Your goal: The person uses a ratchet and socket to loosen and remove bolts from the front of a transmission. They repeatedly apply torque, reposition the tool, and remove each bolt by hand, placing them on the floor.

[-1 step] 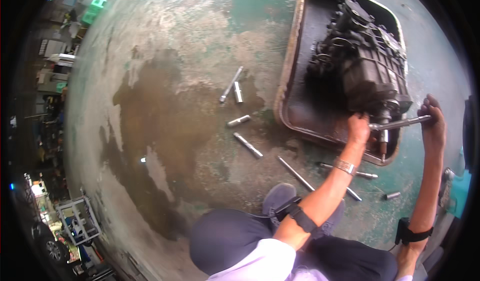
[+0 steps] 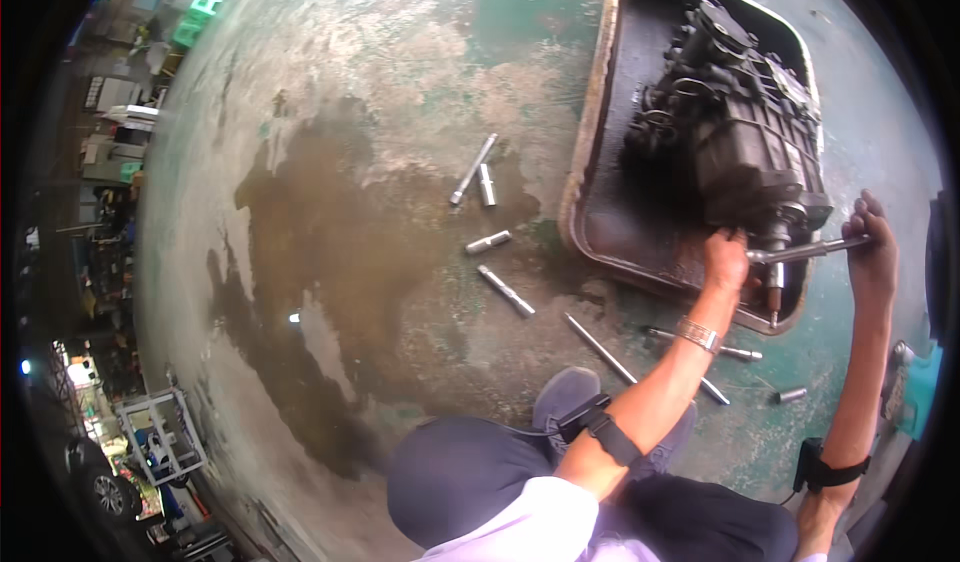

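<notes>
The left forearm (image 2: pixel 655 397) slants up and rightward, its left hand (image 2: pixel 726 260) at the head of a silver wrench (image 2: pixel 812 251), near the dark metal housing (image 2: pixel 745 147) in the tray (image 2: pixel 640 230); its fingers' grip is hidden. The right forearm (image 2: pixel 860 382) rises steeply, right hand (image 2: pixel 875 245) at the handle's end, fingers loosely bent; whether they clasp it, I cannot tell.

The gearbox (image 2: pixel 748 152) is dark grey, its tray (image 2: pixel 640 224) near-black with a paler, rust-brown rim (image 2: pixel 590 102), the wrench (image 2: pixel 812 250) and sockets (image 2: pixel 488 186) silver, the floor (image 2: pixel 540 22) patchy green and grey — blotched by a brown stain (image 2: pixel 340 207) — and the shirt (image 2: pixel 530 522) pale lilac.
</notes>
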The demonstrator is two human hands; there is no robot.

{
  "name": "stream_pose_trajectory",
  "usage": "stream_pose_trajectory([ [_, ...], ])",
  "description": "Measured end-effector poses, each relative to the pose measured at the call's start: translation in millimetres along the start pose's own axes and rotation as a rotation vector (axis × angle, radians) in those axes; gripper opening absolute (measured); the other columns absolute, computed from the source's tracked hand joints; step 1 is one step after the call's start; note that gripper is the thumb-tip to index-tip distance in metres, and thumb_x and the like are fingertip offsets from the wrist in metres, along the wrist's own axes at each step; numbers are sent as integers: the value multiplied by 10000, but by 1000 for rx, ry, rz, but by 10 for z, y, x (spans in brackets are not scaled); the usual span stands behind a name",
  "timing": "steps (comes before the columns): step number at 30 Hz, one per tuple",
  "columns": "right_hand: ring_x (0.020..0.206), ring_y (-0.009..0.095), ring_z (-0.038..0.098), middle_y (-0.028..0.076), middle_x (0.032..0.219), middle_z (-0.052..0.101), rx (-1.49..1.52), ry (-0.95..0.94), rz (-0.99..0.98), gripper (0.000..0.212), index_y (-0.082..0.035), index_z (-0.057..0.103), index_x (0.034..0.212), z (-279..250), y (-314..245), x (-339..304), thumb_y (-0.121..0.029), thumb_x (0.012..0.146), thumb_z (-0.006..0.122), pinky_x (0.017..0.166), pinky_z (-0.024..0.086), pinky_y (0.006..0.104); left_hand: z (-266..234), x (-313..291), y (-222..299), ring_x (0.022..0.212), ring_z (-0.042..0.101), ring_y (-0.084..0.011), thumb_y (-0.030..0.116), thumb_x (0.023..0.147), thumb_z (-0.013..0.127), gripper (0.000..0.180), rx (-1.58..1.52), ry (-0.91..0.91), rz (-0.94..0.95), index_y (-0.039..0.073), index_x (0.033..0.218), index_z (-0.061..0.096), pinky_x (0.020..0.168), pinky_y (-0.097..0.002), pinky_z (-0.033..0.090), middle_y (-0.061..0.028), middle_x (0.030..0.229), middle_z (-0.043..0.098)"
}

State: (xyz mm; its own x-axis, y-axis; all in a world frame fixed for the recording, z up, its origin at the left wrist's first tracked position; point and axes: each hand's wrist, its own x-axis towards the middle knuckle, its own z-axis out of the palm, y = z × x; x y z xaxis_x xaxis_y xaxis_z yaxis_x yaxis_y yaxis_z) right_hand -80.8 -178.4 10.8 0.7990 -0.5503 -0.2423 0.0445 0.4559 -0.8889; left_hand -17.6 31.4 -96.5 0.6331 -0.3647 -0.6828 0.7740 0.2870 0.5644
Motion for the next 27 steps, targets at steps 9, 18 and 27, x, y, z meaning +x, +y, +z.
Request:
stream_pose_trajectory([
  [9,494,32,278,-41,656,356,-152,55,-113,319,45,492,1209,614,1,-76,-137,949,467,464,260,188,-50,74,-125,554,556,-171,241,935,512,282,-115,-58,-46,-22,999,590,347,-309,467,-75,761,587],
  [18,475,33,235,-55,575,278,-264,32,-170,347,63,516,1178,833,-7,-207,-173,925,499,447,256,193,-115,-29,-96,738,553,-137,247,927,548,287,-159,-124,-9,-22,1015,593,612,-290,472,-57,848,611],
  [27,415,44,236,-46,518,287,24,-81,-143,235,10,540,894,637,55,-121,-203,965,470,388,239,197,6,159,-317,583,403,-205,381,985,376,552,93,161,260,-92,746,528,571,-378,360,-138,593,472],
])
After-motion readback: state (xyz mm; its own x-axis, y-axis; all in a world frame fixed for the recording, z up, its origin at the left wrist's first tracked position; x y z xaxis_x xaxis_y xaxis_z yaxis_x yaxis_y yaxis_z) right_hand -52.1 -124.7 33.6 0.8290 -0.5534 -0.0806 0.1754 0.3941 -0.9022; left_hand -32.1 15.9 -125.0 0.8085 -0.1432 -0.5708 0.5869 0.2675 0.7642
